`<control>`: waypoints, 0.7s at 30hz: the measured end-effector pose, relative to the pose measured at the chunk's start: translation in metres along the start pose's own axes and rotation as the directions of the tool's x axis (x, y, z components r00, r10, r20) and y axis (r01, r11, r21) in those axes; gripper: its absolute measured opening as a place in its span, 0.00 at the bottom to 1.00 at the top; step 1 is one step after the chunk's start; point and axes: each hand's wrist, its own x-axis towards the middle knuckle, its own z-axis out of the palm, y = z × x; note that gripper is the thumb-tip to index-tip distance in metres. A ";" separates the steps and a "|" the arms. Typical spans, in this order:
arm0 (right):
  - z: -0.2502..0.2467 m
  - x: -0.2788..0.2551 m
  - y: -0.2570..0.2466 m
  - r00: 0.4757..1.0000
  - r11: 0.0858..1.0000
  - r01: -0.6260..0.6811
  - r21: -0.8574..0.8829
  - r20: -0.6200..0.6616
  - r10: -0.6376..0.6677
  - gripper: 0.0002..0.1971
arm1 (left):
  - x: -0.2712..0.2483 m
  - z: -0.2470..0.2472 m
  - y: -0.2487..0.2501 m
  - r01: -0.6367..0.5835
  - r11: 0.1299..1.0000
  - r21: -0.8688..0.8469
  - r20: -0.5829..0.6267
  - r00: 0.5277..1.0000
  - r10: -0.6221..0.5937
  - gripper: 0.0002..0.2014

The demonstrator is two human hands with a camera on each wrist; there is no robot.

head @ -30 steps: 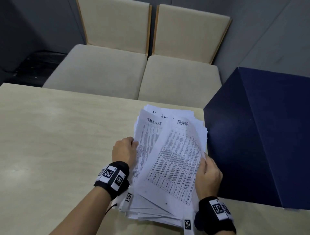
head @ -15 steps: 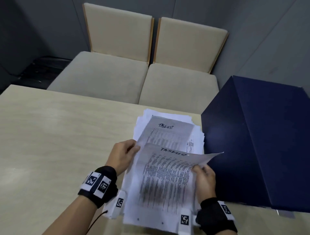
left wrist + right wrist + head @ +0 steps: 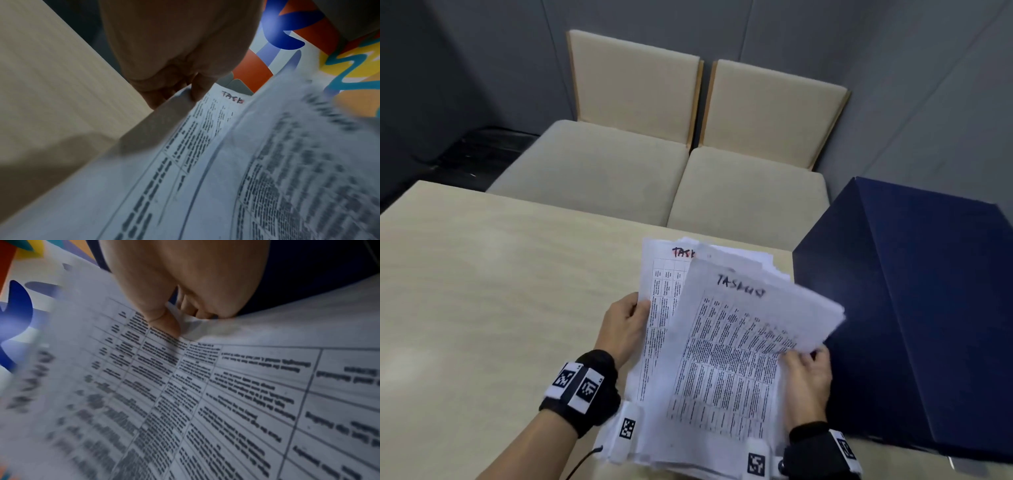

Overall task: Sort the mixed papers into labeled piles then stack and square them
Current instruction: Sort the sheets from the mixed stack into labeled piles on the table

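Note:
A thick stack of printed papers [image 3: 654,394] lies on the table in front of me, headed in handwriting. My left hand [image 3: 625,325] grips the stack's left edge, thumb on a sheet with a red heading [image 3: 683,253] [image 3: 232,99]. My right hand [image 3: 804,377] pinches the right edge of a thinner bundle of sheets [image 3: 743,342] with a black heading, lifted and curled above the stack. In the right wrist view the thumb [image 3: 164,322] presses on that bundle's printed table [image 3: 226,394]. The left wrist view shows my fingers [image 3: 195,87] curled on the paper edge.
A large dark blue box [image 3: 914,308] stands at the right, close to my right hand. The pale wooden table [image 3: 482,291] stretches bare to the left. Two beige chairs [image 3: 688,137] stand beyond its far edge against a grey wall.
My right hand has lifted the top sheets up and to the right, uncovering a sheet with a red heading. The left hand still holds the stack's left edge.

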 end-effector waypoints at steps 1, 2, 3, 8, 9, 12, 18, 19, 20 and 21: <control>-0.002 0.000 0.003 1.000 1.000 0.014 -0.016 0.020 -0.014 0.15 | 0.000 0.001 0.002 0.012 1.000 -0.010 0.000 1.000 -0.012 0.11; -0.004 0.000 0.006 0.999 0.999 0.021 -0.030 0.045 -0.020 0.11 | -0.002 0.001 0.005 0.021 0.999 -0.030 0.013 1.000 -0.020 0.10; -0.005 -0.001 0.008 0.998 0.999 0.021 -0.033 0.061 -0.019 0.11 | -0.003 0.002 0.007 0.022 0.998 -0.057 0.032 0.999 -0.020 0.11; -0.004 0.001 0.012 0.972 0.995 -0.084 0.049 0.222 0.071 0.13 | -0.013 0.009 0.029 0.070 0.982 -0.178 0.139 0.989 -0.046 0.20; -0.006 0.003 0.015 0.965 0.990 -0.125 0.068 0.242 0.105 0.16 | -0.015 0.011 0.032 0.098 0.975 -0.200 0.185 0.981 -0.061 0.22; -0.008 0.005 0.015 0.980 0.996 -0.083 0.039 0.187 0.075 0.11 | -0.012 0.014 0.027 0.177 0.963 -0.205 0.200 0.970 -0.135 0.21; 0.001 0.003 0.019 0.998 0.999 -0.030 0.022 0.048 0.029 0.12 | 0.008 0.016 0.004 0.184 0.868 0.460 -0.131 0.982 -0.139 0.12; 0.001 0.001 0.016 0.998 0.999 -0.038 0.022 0.057 0.037 0.12 | 0.009 0.016 0.004 0.174 0.847 0.502 -0.112 0.984 -0.135 0.14; 0.001 0.002 0.018 0.998 1.000 -0.025 -0.003 0.057 0.026 0.12 | 0.009 0.017 0.004 0.148 0.837 0.526 -0.100 0.989 -0.112 0.16; 0.001 0.001 0.018 0.998 0.999 -0.033 -0.009 0.049 0.033 0.12 | 0.010 0.017 0.004 0.117 0.830 0.545 -0.097 0.992 -0.076 0.18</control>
